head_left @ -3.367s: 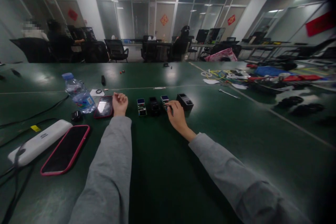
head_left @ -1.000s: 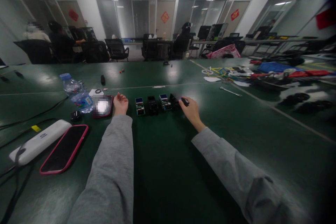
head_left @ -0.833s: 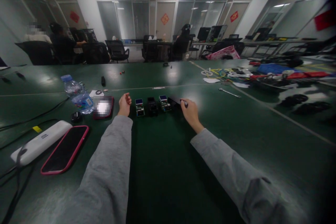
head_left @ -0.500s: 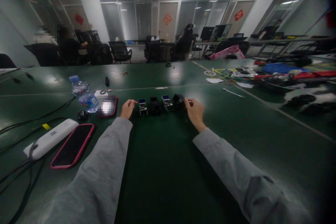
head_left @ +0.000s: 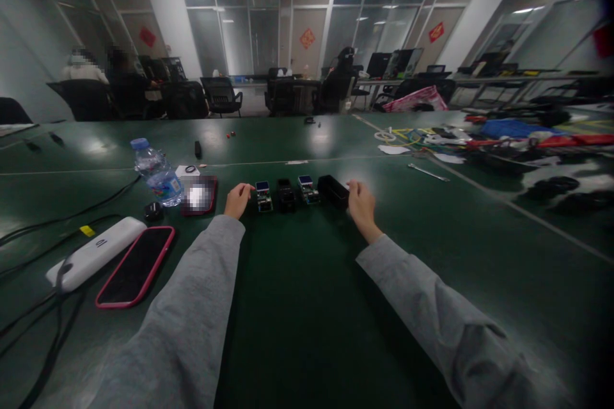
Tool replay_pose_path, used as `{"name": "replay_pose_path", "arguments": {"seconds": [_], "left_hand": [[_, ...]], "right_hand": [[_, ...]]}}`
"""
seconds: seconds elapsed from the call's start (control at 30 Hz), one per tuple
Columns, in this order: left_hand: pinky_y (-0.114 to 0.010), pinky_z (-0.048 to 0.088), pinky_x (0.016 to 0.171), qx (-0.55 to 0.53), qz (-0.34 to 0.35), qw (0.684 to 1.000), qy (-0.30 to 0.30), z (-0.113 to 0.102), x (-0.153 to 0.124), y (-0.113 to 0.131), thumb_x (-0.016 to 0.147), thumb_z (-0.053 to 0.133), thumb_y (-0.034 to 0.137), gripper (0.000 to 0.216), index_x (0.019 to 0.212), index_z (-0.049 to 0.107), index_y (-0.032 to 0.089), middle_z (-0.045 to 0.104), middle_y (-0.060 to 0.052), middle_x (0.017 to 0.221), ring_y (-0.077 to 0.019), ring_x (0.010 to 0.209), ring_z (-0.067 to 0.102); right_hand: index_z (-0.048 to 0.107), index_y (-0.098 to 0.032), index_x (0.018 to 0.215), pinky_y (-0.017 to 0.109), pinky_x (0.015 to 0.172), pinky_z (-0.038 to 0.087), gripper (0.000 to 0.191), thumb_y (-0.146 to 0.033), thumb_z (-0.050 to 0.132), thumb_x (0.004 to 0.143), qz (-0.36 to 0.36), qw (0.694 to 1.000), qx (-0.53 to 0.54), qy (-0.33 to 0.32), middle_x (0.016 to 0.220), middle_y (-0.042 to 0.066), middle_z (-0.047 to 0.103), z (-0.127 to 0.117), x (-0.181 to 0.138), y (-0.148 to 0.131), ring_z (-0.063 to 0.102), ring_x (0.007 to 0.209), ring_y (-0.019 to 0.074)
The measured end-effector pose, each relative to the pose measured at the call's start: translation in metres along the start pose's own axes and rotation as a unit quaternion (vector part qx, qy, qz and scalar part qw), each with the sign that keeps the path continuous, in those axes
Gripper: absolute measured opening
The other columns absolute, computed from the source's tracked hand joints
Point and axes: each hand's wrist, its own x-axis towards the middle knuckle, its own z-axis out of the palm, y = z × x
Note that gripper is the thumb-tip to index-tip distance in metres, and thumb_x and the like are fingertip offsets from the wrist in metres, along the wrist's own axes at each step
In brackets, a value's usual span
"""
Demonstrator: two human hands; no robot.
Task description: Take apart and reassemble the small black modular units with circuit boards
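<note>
My left hand (head_left: 238, 200) rests on the table with its fingers curled, the index fingertip just left of a small circuit board with a little screen (head_left: 263, 198). Nothing shows in that hand. To the right of the board stands a black device case (head_left: 286, 195), followed by a second circuit board with a screen (head_left: 307, 190). At the right end of this row lies a black open-topped box (head_left: 332, 190), turned at an angle with its hollow inside showing. My right hand (head_left: 362, 206) has its fingers closed at the box's right edge; the exact contact is partly hidden.
On the left are a water bottle (head_left: 156, 172), a phone in a red case (head_left: 137, 267), a white power bank (head_left: 98, 252), another phone (head_left: 207, 195) and black cables. A wrench (head_left: 428, 172) lies to the right, before a heap of cables and gear. People sit at desks behind.
The black box has turned and come down from a tilted pose, so its open inside shows. My right hand has shifted slightly right. My left hand has stayed nearly in place.
</note>
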Motion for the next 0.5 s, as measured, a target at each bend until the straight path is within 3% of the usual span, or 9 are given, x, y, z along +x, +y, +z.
{"name": "replay_pose_path", "arguments": {"seconds": [0.33, 0.43, 0.5], "left_hand": [[-0.023, 0.034, 0.057, -0.017, -0.004, 1.0, 0.003, -0.002, -0.005, 0.009, 0.087, 0.05, 0.028, 0.023, 0.076, 0.068, 0.019, 0.053, 0.002, 0.058, -0.013, 0.058, 0.049], [-0.024, 0.034, 0.057, -0.016, -0.003, 1.0, 0.006, -0.002, -0.005, 0.008, 0.088, 0.049, 0.03, 0.024, 0.078, 0.068, 0.019, 0.053, 0.003, 0.058, -0.0128, 0.057, 0.049], [-0.024, 0.034, 0.057, -0.012, -0.004, 1.0, 0.006, -0.002, -0.004, 0.007, 0.088, 0.049, 0.03, 0.024, 0.078, 0.068, 0.019, 0.053, 0.003, 0.058, -0.0129, 0.057, 0.049]], "right_hand": [[0.05, -0.012, 0.127, 0.049, 0.092, 0.044, 0.065, -0.061, 0.051, 0.083, -0.157, 0.982, -0.034, -0.103, 0.118, 0.018, 0.056, 0.0, -0.019, -0.006, 0.053, 0.109, 0.0314], [0.049, -0.013, 0.128, 0.049, 0.094, 0.044, 0.065, -0.059, 0.051, 0.082, -0.167, 0.978, -0.022, -0.122, 0.12, 0.017, 0.057, -0.022, -0.021, 0.002, 0.055, 0.109, 0.0308], [0.05, -0.016, 0.128, 0.048, 0.091, 0.046, 0.068, -0.062, 0.055, 0.079, -0.145, 0.982, -0.021, -0.121, 0.118, 0.016, 0.058, -0.057, -0.02, 0.022, 0.058, 0.104, 0.0307]]}}
